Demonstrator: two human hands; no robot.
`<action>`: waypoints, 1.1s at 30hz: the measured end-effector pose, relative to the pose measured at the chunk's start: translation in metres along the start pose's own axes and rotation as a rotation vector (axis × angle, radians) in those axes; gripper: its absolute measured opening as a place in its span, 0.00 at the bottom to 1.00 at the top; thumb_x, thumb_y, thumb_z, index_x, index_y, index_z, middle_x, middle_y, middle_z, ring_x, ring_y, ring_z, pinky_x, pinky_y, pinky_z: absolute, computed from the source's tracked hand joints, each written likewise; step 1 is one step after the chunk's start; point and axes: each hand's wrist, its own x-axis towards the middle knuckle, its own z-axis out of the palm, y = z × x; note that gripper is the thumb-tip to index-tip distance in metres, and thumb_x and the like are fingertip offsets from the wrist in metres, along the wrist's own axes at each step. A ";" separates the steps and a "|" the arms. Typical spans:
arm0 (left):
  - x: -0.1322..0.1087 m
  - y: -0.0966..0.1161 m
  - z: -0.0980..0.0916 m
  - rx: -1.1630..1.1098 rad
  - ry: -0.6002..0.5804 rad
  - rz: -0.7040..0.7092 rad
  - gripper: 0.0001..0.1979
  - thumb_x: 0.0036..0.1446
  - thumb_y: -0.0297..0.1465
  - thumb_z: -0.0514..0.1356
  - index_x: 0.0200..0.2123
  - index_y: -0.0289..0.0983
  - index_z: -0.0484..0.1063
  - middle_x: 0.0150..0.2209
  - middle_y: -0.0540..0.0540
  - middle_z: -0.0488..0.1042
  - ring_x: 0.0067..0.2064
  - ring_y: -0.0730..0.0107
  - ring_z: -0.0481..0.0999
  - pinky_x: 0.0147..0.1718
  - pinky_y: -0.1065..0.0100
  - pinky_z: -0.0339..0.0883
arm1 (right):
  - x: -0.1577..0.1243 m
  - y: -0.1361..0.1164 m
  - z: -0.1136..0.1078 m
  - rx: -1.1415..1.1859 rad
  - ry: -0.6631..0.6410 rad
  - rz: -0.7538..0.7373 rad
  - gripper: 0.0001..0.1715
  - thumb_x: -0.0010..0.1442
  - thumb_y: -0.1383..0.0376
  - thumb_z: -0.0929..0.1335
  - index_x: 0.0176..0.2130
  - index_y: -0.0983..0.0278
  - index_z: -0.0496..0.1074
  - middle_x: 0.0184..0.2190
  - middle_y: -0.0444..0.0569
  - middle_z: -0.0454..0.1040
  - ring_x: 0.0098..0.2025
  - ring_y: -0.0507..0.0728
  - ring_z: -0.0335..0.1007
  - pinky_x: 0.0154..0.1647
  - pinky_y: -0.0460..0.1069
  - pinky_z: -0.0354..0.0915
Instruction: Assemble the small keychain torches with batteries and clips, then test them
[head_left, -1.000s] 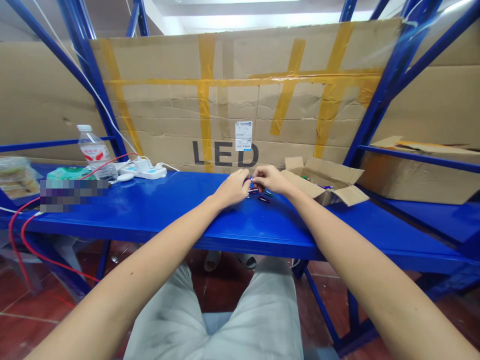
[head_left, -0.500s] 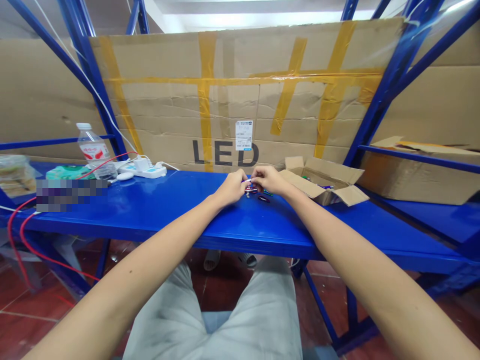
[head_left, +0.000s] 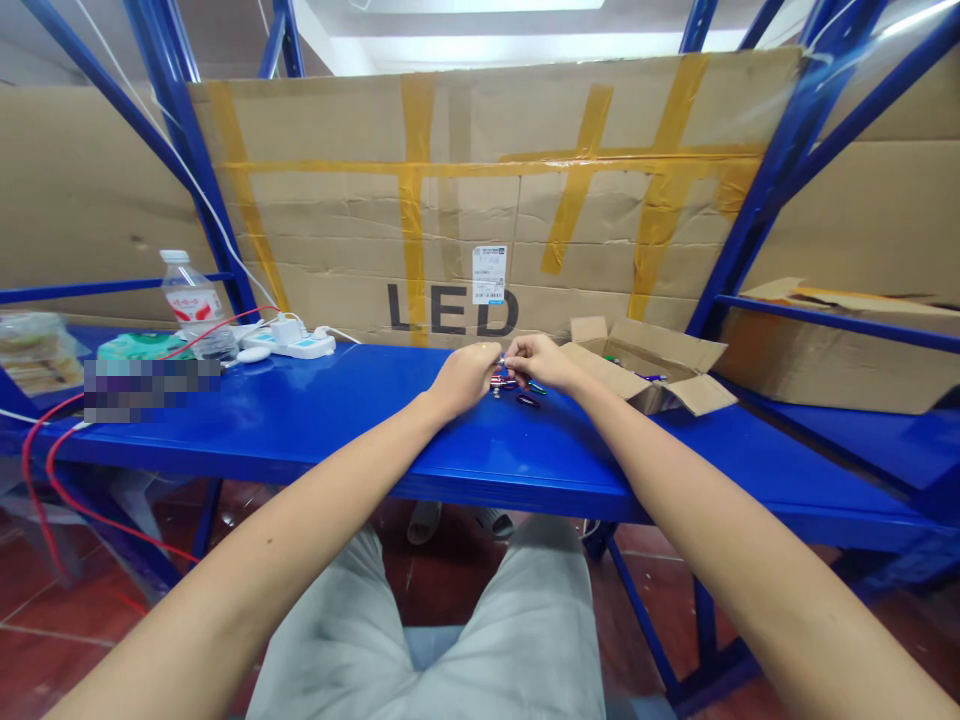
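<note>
Left hand (head_left: 465,377) and right hand (head_left: 536,360) both pinching small part (head_left: 501,381) between fingertips | long axis left-right | spares (head_left: 529,398) nearer right hand

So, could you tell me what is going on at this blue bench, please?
A seated person works at the blue metal bench. The left hand and right hand meet and pinch a small coloured part between their fingertips; it is too small to identify. A few loose parts lie just below the hands. An open cardboard box sits beside the right hand, and a power strip and water bottle stand at the far left.
</note>
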 end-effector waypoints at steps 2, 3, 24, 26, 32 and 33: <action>0.000 -0.001 0.001 -0.006 0.017 -0.036 0.06 0.62 0.25 0.53 0.34 0.38 0.68 0.36 0.43 0.77 0.40 0.60 0.76 0.38 0.65 0.64 | 0.000 0.000 0.002 0.016 0.004 0.005 0.11 0.60 0.70 0.69 0.27 0.64 0.65 0.19 0.42 0.72 0.16 0.50 0.66 0.17 0.45 0.63; 0.000 -0.002 0.001 -0.017 0.026 -0.057 0.05 0.62 0.25 0.54 0.34 0.38 0.69 0.37 0.43 0.77 0.41 0.60 0.76 0.38 0.65 0.64 | 0.001 0.000 0.002 0.024 0.007 0.005 0.11 0.60 0.69 0.69 0.28 0.63 0.65 0.19 0.42 0.72 0.16 0.50 0.66 0.17 0.45 0.63; 0.001 -0.002 0.003 -0.220 0.039 -0.149 0.02 0.60 0.28 0.56 0.37 0.38 0.66 0.39 0.42 0.77 0.41 0.60 0.75 0.42 0.62 0.66 | -0.001 -0.004 -0.002 -0.061 -0.018 0.049 0.08 0.63 0.69 0.68 0.31 0.65 0.67 0.19 0.44 0.71 0.20 0.53 0.71 0.19 0.46 0.68; 0.001 -0.002 0.004 -0.208 0.033 -0.160 0.02 0.59 0.27 0.56 0.37 0.39 0.66 0.38 0.43 0.77 0.41 0.60 0.75 0.41 0.62 0.66 | -0.001 -0.003 -0.002 -0.071 -0.028 0.058 0.08 0.64 0.69 0.67 0.31 0.65 0.67 0.19 0.44 0.71 0.20 0.52 0.71 0.19 0.45 0.68; 0.001 -0.002 0.006 -0.214 0.029 -0.186 0.04 0.58 0.27 0.57 0.38 0.39 0.68 0.38 0.44 0.77 0.40 0.61 0.75 0.40 0.63 0.67 | 0.001 0.001 -0.002 -0.090 -0.035 0.076 0.07 0.64 0.67 0.68 0.32 0.65 0.67 0.19 0.43 0.71 0.19 0.52 0.70 0.18 0.46 0.68; 0.001 -0.002 0.007 -0.220 0.025 -0.189 0.05 0.58 0.28 0.57 0.39 0.39 0.68 0.38 0.44 0.77 0.39 0.61 0.75 0.39 0.63 0.67 | 0.001 0.001 -0.001 -0.091 -0.032 0.079 0.07 0.64 0.67 0.68 0.33 0.65 0.67 0.20 0.44 0.71 0.19 0.53 0.71 0.18 0.46 0.68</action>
